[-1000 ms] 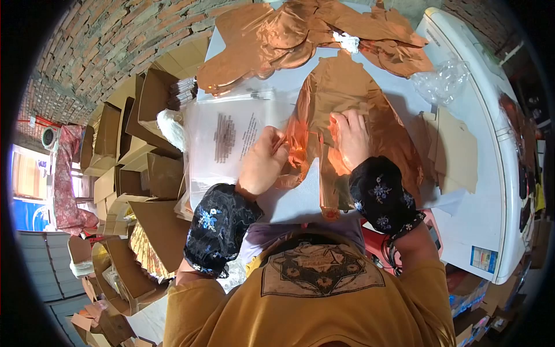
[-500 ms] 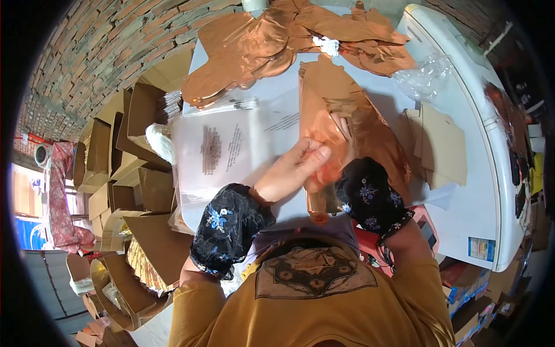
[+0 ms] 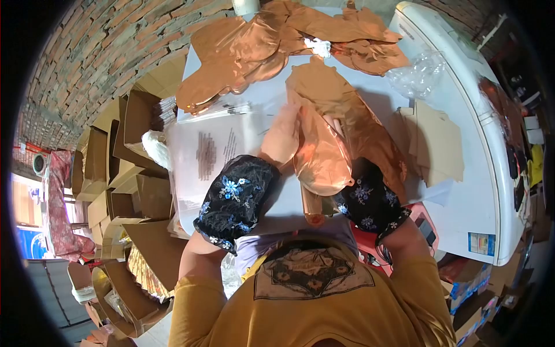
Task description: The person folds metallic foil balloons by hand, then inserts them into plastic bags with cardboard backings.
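A flat, uninflated copper-coloured foil balloon [image 3: 370,118] lies on the white table before me, partly folded over. Its rounded flap [image 3: 324,170] points towards me, covering most of my right hand [image 3: 333,124], whose stretched fingertips show at the flap's edge. My left hand [image 3: 281,136] lies flat along the left edge of the fold, its fingertips blurred against the foil. Left of that hand is a stack of clear printed plastic bags [image 3: 202,147]. Both my forearms wear black flowered sleeve covers.
More copper foil balloons [image 3: 243,52] are piled at the table's far side, with a small white bundle [image 3: 318,47] among them. Crumpled clear plastic [image 3: 419,75] and cardboard pieces [image 3: 436,139] lie to the right, beside a white appliance [image 3: 462,191]. Open cardboard boxes [image 3: 141,196] crowd the left.
My left hand has released its pinch on the foil and moved up and left along the fold. The flap now spreads flatter towards me; my right hand stays beneath it.
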